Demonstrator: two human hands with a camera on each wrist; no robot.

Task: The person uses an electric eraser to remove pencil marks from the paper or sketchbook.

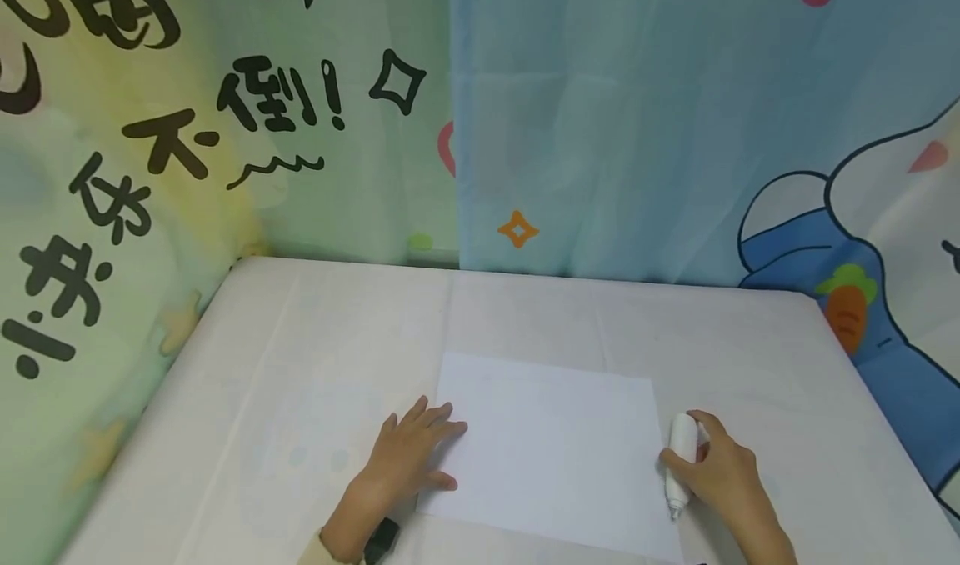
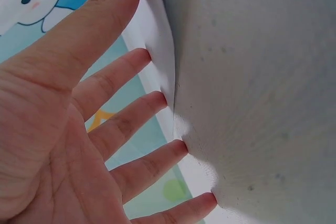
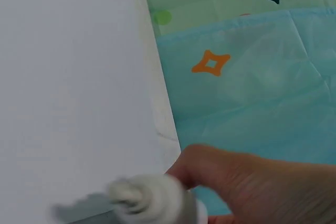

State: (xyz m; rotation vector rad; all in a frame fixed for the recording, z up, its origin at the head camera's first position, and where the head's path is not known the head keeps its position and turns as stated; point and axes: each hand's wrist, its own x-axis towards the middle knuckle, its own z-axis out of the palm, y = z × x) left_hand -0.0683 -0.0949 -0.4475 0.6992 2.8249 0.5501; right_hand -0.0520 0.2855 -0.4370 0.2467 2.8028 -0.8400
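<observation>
A printed curtain with black characters hangs at the far left, behind a table covered in pale cloth. The left hand lies flat on the table, fingers straight and spread, its fingertips pressing on the left edge of a white sheet of paper and holding nothing. The paper lies flat in the near middle of the table. At its right edge the right hand curls around a white glue bottle, nozzle pointing toward the person, just beside the paper. A blue curtain with a cartoon rabbit hangs behind.
</observation>
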